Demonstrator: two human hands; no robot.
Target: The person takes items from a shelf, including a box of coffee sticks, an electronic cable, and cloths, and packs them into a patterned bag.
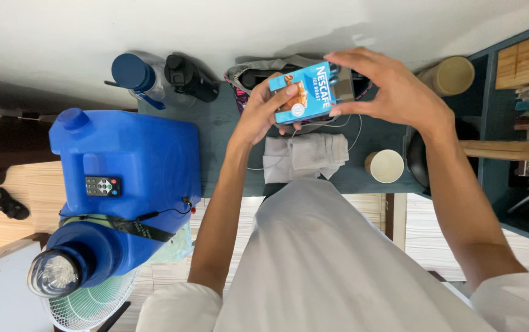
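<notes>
Both hands hold one small blue carton (306,92) above the dark tabletop (215,132), approx. centre of view. Left hand (263,110): fingers curled round the carton's left end, thumb on its front face, pinching it. Right hand (393,92): fingers spread and arched over the carton's right end, fingertips on its top and bottom edges. The carton is tilted, printed face up toward the camera, clear of the table.

Directly under the carton: a folded grey cloth (304,157) lying flat, w/ a thin white cable (356,132) looping beside it. Behind the hands, against the wall, a dark bag (258,74) (mostly hidden by the hands). Right of the cloth: a paper cup (385,166), open side up; further back-right, a tan cylindrical container (449,75).

Left end of the table: a blue-lidded bottle (134,74) and a black bottle (189,79), side by side. Below those, a large blue water jug (123,166) w/ a small black remote (102,185) lying on it. Bottom left: a fan grille (86,304).
</notes>
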